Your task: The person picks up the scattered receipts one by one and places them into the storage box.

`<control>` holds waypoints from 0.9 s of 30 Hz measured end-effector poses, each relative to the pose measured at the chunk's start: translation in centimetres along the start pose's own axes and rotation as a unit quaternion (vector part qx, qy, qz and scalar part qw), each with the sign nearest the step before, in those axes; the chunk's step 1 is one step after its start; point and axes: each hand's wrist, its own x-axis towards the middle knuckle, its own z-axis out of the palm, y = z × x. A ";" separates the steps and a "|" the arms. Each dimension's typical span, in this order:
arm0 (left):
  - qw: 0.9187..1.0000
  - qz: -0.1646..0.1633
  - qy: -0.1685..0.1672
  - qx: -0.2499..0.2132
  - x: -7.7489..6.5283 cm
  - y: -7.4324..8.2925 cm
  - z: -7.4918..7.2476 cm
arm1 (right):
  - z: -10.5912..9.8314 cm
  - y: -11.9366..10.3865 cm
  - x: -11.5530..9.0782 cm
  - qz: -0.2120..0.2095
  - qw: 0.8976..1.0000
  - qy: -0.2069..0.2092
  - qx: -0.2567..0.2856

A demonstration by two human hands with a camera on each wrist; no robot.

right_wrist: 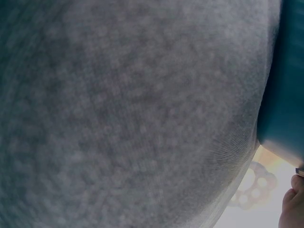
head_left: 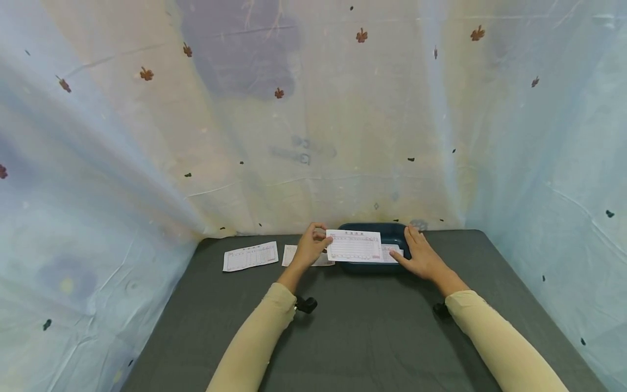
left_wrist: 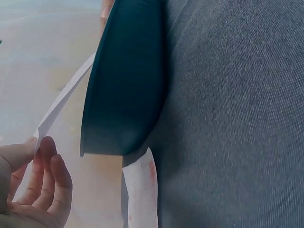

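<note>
My left hand (head_left: pixel 311 247) pinches the left edge of a white printed form (head_left: pixel 354 246) between thumb and fingers. The form is held over the dark blue plastic basin (head_left: pixel 350 268); in the left wrist view the paper (left_wrist: pixel 61 102) slants up to the basin's rim. My right hand (head_left: pixel 422 258) rests at the basin's right end with fingers extended along the rim and thumb reaching toward the front. Near that thumb, another printed slip (head_left: pixel 392 251) shows inside the basin, partly hidden by the held form. In the right wrist view only fingertips (right_wrist: pixel 295 190) show, right at the rim.
Left of the basin, one printed form (head_left: pixel 251 256) lies flat on the dark grey table cover (head_left: pixel 372 326). A second form (head_left: pixel 290 254) lies closer to the basin, partly behind my left hand. A patterned curtain (head_left: pixel 333 136) hangs behind and along both sides.
</note>
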 end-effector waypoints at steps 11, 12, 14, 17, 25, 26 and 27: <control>0.998 -0.009 0.005 0.062 0.5 0.6 2.2 | -0.1 -0.1 -0.1 0.000 1.000 0.002 0.001; 0.998 -0.007 0.007 0.066 0.6 0.6 2.4 | -0.1 -0.1 -0.1 0.000 1.000 0.002 0.001; 0.997 -0.008 0.007 0.070 0.5 0.9 2.8 | -0.1 -0.1 0.0 0.000 1.000 0.002 0.000; 0.997 -0.011 0.002 0.075 0.5 1.2 3.3 | -0.1 -0.1 -0.1 -0.001 1.000 0.000 0.000; 0.993 -0.009 0.001 0.117 0.7 1.5 4.5 | -0.2 -0.3 -0.1 -0.004 1.000 0.002 -0.003; 0.993 -0.006 0.002 0.121 0.7 1.5 4.7 | -0.2 -0.3 -0.1 -0.003 1.000 0.002 -0.004; 0.992 -0.002 0.004 0.123 0.7 1.5 4.8 | -0.2 -0.3 -0.1 -0.002 1.000 0.002 -0.004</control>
